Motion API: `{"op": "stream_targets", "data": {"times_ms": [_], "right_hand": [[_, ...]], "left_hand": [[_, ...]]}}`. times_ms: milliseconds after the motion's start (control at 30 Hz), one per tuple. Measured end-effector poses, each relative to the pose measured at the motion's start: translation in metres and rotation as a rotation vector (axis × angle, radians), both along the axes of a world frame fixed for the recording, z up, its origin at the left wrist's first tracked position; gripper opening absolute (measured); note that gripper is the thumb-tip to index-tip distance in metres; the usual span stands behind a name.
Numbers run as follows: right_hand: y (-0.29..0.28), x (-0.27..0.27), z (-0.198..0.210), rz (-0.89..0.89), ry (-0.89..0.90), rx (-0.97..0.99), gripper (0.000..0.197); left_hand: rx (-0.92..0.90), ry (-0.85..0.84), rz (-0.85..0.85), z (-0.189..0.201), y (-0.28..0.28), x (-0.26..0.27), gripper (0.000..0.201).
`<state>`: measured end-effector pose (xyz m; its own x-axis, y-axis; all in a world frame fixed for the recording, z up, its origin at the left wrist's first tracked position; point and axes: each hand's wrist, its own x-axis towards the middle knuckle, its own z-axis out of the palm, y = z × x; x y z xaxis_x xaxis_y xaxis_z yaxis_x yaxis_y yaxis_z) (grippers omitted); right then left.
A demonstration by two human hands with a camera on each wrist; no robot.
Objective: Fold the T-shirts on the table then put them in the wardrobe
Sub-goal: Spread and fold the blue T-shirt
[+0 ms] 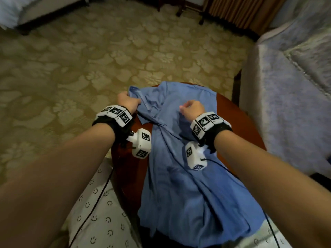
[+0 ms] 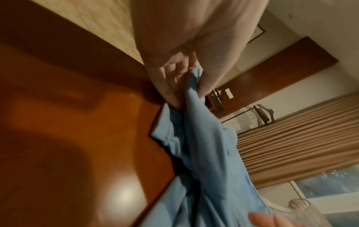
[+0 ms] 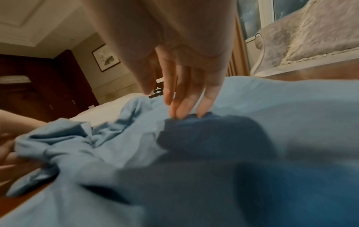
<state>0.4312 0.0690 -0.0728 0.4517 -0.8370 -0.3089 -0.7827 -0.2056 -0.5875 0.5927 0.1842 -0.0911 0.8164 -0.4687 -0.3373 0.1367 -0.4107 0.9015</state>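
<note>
A blue T-shirt (image 1: 179, 176) lies lengthwise on a round red-brown wooden table (image 1: 238, 122), its near end hanging over the front edge. My left hand (image 1: 128, 102) grips a bunched far-left corner of the shirt. In the left wrist view the left hand (image 2: 189, 95) pinches the T-shirt (image 2: 204, 153) between thumb and fingers above the table (image 2: 77, 122). My right hand (image 1: 191, 108) hovers over the shirt's upper middle. In the right wrist view the right hand (image 3: 167, 104) has straight fingers, its fingertips (image 3: 182, 112) touching the T-shirt (image 3: 272, 107), thumb apart.
A sofa with a pale cover (image 1: 286, 104) stands close on the right of the table. Patterned carpet (image 1: 89, 59) spreads beyond and to the left. A bed (image 1: 26, 11) is at the far left, chair legs (image 1: 188, 11) at the back. Dark wooden cupboard doors (image 3: 38, 92) show far off.
</note>
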Motion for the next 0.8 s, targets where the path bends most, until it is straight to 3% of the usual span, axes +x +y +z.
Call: {"op": "stream_targets", "data": {"times_ms": [33,100,233,333,400,467,600,700,800], "right_hand": [[-0.001,-0.005,-0.003,0.039,0.03,0.045,0.022],[0.001,-0.015,-0.006,0.098,0.041,0.128,0.029],[0.011,-0.023,-0.002,0.203,-0.017,0.153,0.03],[0.022,-0.016,0.001,0.295,-0.034,0.213,0.023],[0.03,-0.01,0.0,0.38,0.034,0.204,0.021],[0.037,-0.003,-0.001,0.4,0.036,0.128,0.028],[0.048,0.014,0.0,0.282,-0.101,0.053,0.043],[0.056,0.03,0.001,0.449,0.047,-0.032,0.05],[0.058,0.037,0.0,0.52,0.072,-0.163,0.038]], "left_hand": [[0.044,-0.05,0.006,0.0,0.0,0.0,0.011],[0.088,-0.096,0.03,0.0,0.002,0.002,0.036],[0.107,-0.242,-0.02,0.002,0.009,0.002,0.058],[0.215,-0.629,-0.142,0.002,0.012,-0.002,0.052],[0.326,-0.819,-0.365,0.003,0.01,-0.007,0.039],[0.403,-0.766,-0.507,0.0,0.005,-0.005,0.036],[0.414,-0.603,-0.428,-0.003,0.003,0.01,0.037],[0.426,-0.556,-0.445,0.003,0.005,0.015,0.029],[0.387,-0.556,-0.36,0.006,0.003,0.022,0.024]]}}
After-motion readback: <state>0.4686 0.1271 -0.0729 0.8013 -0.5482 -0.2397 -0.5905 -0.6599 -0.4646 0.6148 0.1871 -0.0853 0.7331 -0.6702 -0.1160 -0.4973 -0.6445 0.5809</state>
